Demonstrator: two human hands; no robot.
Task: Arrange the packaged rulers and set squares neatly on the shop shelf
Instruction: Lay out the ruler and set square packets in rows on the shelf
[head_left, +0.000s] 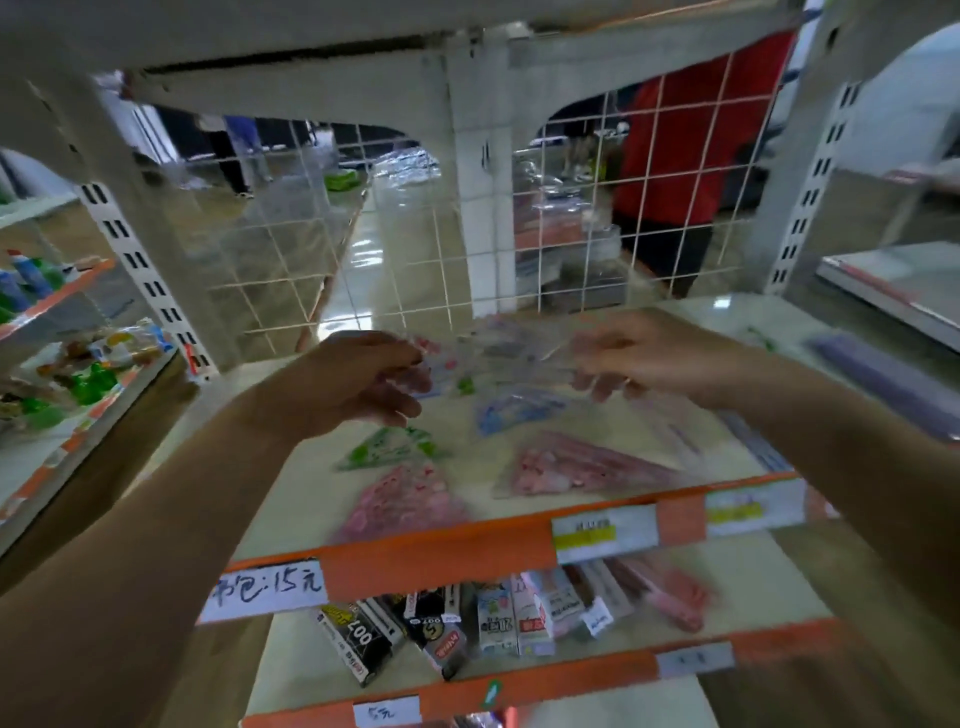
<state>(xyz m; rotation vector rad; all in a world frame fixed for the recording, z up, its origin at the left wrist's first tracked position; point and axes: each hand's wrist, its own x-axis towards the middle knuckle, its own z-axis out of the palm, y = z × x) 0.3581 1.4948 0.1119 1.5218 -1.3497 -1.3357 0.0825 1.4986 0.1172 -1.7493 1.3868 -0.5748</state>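
The clear packet (493, 353) of rulers and set squares is in the air over the back half of the shelf (306, 483), stretched between two hands. The left hand (358, 379) pinches its left edge and the right hand (644, 358) grips its right edge, fingers curled onto the film; blur hides the exact finger placement.

To do this step well, the person would likely bring the packet down flat, not edge first, with one long side parallel to the orange front rail (441, 551). It should land on bare shelf beside the others rather than across them. The film looks slick, so sliding it over a neighbour could push that one askew. A firm hold at both edges until it rests should stop it sagging or twisting.

The loose packets below lie at different angles: a green packet (395, 447), a blue packet (514, 410), a pink packet (582, 465) and a second pink packet (405, 501) nearer the rail. They will probably need squaring and grouping too.

The held packet is see-through and glossy, catching light, with small red and blue printed patches. Its contents are too blurred to tell a ruler from a set square. The wire grid (571, 218) stands just behind it
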